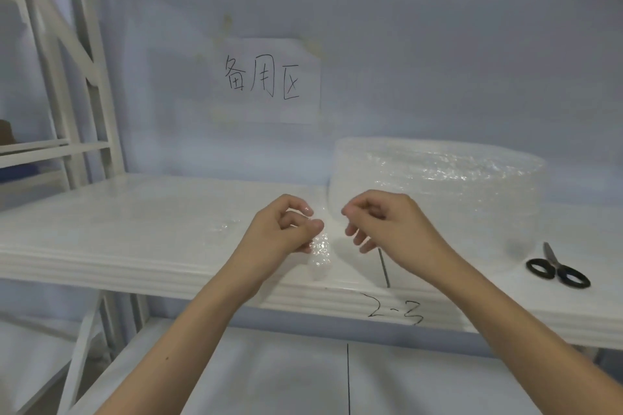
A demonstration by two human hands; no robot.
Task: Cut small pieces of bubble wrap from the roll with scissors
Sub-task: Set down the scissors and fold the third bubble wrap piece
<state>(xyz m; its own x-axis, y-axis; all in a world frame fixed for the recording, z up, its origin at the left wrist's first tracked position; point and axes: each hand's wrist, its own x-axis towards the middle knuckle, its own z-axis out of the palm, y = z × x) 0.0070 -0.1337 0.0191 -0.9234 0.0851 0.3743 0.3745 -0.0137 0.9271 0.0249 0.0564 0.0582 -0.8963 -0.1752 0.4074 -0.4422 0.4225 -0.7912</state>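
A big roll of clear bubble wrap [438, 192] stands on the white shelf [135, 246], right of centre. Its loose end reaches left toward my hands. My left hand [279, 229] pinches a small strip of bubble wrap [319, 256] that hangs down over the shelf's front edge. My right hand [384, 222] hovers just right of it, fingers curled and apart, holding nothing that I can make out. Black-handled scissors [556, 268] lie shut on the shelf at the right, apart from both hands.
A paper sign with handwriting [266, 81] is stuck to the back wall. The shelf's front edge bears a marked "2-3" [394, 310]. White rack posts [91, 77] rise at the left. A lower shelf [269, 381] lies beneath my forearms.
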